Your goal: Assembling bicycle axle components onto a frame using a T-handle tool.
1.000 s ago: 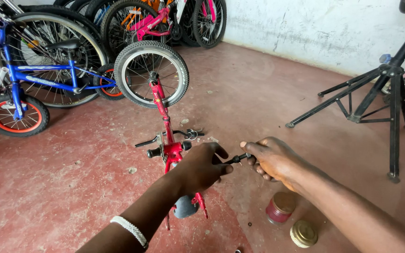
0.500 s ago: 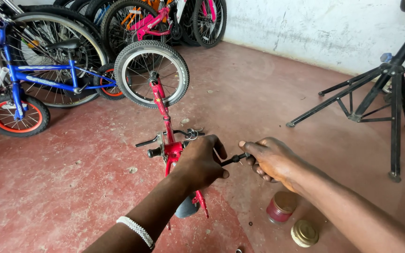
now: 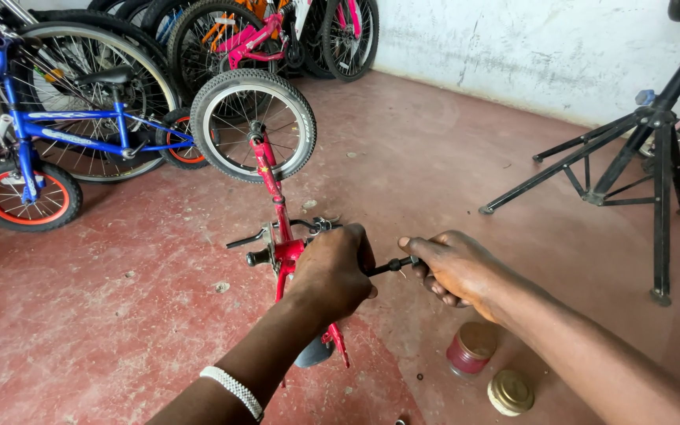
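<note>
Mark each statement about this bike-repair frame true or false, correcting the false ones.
1. The left hand grips the small red bike near its frame. True.
2. The right hand holds a thin dark tool. True.
3. The red bike's wheel lies flat on the floor. False: it stands upright.
4. A red can and a gold lid sit on the floor below the right arm. True.
5. The black tripod stand is left of the bike. False: it stands at the right.
</note>
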